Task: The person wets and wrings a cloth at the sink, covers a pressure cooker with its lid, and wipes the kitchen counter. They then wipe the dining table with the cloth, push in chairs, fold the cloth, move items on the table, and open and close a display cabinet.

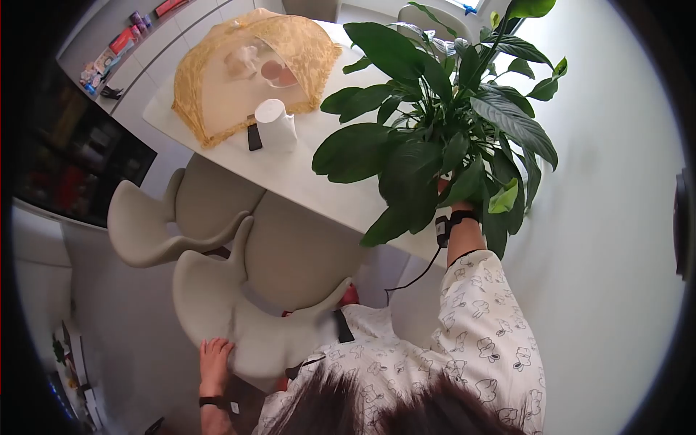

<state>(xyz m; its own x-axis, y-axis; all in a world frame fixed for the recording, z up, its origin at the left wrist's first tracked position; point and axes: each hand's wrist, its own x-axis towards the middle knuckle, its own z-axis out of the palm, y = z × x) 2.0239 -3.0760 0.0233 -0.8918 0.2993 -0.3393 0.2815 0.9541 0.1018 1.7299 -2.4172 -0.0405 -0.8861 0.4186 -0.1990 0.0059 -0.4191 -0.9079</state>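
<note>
A large potted plant (435,145) with broad dark green leaves stands at the end of the white table; its pot is hidden. My right hand (444,184) reaches in among the leaves, which cover nearly all of its fingers, so what it grips or touches cannot be seen. A black strap with a small device (444,230) and a cable is on that wrist. At the lower left, my left hand (215,357) lies on the rim of the beige chair (206,308), fingers stretched out and holding nothing.
On the white table (319,163) are a golden fabric food cover (210,94) over some dishes, a white paper roll (275,125) and a dark phone-like object (254,136). A second beige chair (138,225) stands farther left. A pale wall (602,217) borders the right side.
</note>
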